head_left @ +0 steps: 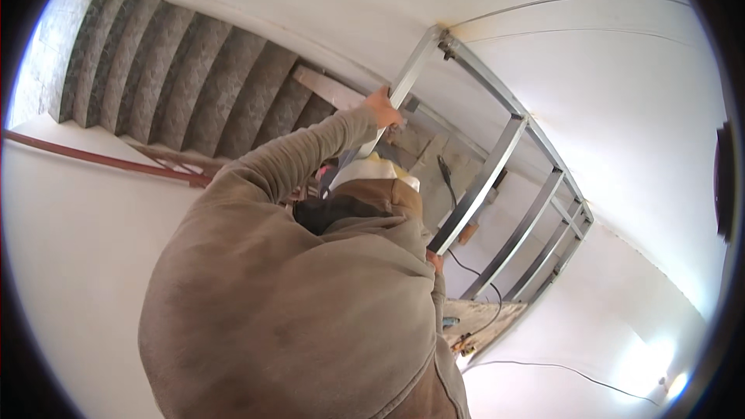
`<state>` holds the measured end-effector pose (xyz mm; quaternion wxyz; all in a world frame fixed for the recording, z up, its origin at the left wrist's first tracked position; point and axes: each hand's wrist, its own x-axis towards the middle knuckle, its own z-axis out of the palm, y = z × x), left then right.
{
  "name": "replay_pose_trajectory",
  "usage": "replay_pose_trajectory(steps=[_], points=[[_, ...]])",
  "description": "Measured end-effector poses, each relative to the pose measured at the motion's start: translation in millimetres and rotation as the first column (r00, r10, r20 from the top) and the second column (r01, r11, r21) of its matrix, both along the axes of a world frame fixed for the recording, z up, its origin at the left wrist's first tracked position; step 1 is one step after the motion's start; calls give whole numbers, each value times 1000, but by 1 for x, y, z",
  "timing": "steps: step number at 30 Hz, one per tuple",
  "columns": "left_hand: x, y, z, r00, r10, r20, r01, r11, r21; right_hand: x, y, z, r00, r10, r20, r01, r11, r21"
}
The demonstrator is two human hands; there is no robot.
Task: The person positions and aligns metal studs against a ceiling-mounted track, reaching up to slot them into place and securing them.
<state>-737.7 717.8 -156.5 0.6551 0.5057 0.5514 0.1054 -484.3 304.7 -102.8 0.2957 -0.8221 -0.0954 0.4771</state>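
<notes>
A grey metal frame (497, 81) of square tubes with several cross bars stretches from the upper middle toward the lower right. My left hand (383, 110), arm reaching forward in a brownish-grey sleeve, is closed round the tube at its left end. Lower down, my right hand (436, 261) is at the near end of a cross bar (483, 186) and appears to grip it; its fingers are partly hidden by the bar and my sleeve. My torso covers much of the lower view.
Stone-patterned stairs (182, 70) lie at the left beside a reddish-brown handrail (101, 157). White wall (605, 101) runs along the frame. Beneath it are a wooden board (497, 318), a teal tool (450, 322) and a dark cable (497, 295). A bright lamp (677, 386) shines at lower right.
</notes>
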Motion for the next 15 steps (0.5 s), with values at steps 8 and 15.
replay_pose_trajectory(steps=[8,15], points=[[20,10,-22,1000,-10,-3,11,983,181,51,-78,-70,921,335,201,-366,919,149],[4,18,-30,895,-435,-95,432,796,425,11,-20,-12,993,115,40,-115,993,-9]])
